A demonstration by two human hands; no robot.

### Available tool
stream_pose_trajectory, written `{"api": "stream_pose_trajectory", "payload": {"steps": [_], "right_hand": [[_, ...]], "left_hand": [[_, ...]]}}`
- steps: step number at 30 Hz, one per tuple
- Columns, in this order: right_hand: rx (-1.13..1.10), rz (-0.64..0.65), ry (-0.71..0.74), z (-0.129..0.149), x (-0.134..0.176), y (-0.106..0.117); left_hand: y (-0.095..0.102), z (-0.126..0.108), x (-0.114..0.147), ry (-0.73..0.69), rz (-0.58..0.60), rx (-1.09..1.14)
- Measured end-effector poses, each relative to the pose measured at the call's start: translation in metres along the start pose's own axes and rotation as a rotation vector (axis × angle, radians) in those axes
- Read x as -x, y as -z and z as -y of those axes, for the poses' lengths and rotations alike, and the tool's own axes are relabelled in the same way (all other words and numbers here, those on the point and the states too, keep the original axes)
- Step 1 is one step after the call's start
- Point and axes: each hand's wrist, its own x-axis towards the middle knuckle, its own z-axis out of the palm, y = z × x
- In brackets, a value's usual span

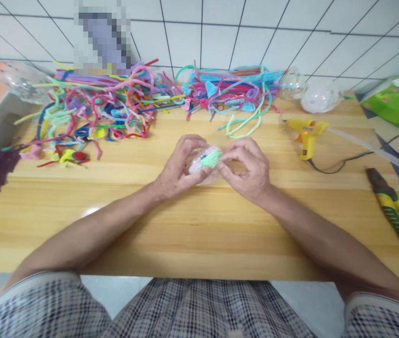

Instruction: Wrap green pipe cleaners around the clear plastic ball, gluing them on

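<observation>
Over the middle of the wooden table (199,234), my left hand (180,166) is closed round a small clear plastic ball (208,178). Mint green and pale pink pipe-cleaner pieces (211,158) show in or on the ball; I cannot tell which. My right hand (246,166) is at the ball's right side, thumb and forefinger pinched together against its edge. Whatever lies between those fingertips is too small to make out. Part of the ball is hidden behind my left fingers.
Tangled colourful pipe cleaners (115,103) and further bundles (234,84) line the back by the tiled wall. Clear balls (320,96) stand at back right. A yellow glue gun (306,136) with its cord and green-yellow pliers (392,206) lie right. Dark purple material (0,169) lies left.
</observation>
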Motion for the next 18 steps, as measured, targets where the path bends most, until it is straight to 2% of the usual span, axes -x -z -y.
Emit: {"api": "stream_pose_trajectory", "payload": {"steps": [8, 13, 18], "right_hand": [[-0.012, -0.027, 0.022, 0.006, -0.002, -0.003], [-0.014, 0.015, -0.011, 0.003, -0.001, -0.002], [0.001, -0.036, 0.061, -0.002, 0.001, -0.004]], "left_hand": [[0.001, -0.01, -0.002, 0.057, 0.019, 0.045], [0.002, -0.012, -0.001, 0.105, 0.007, 0.065], [0.0, -0.01, 0.002, 0.119, -0.026, 0.046]]}}
